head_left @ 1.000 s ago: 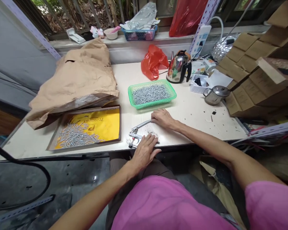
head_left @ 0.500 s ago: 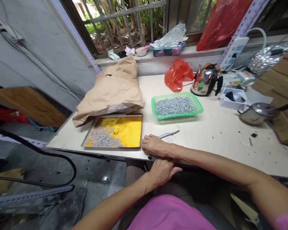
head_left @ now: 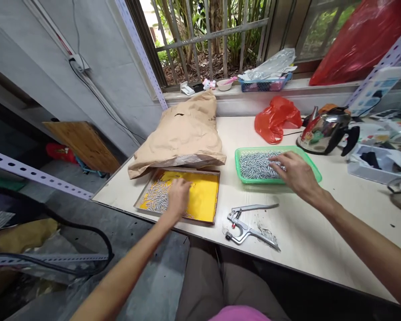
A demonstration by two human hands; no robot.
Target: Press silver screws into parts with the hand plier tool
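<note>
My left hand reaches into a shallow brown tray lined with yellow sheet, its fingers curled down onto the pile of small metal pieces at the tray's left. My right hand rests in the green plastic basket, fingers bent over the heap of small metal pieces inside. What either hand grips is hidden. Metal hand pliers lie open on the white table between the hands, near the front edge.
A large brown paper sack lies behind the yellow tray. A red plastic bag, a steel kettle and a white box stand at the back right. A barred window and cluttered sill run behind.
Both hands left the pliers at the table's front edge. The left went to the yellow tray, the right to the green basket. The view swung left and up.
</note>
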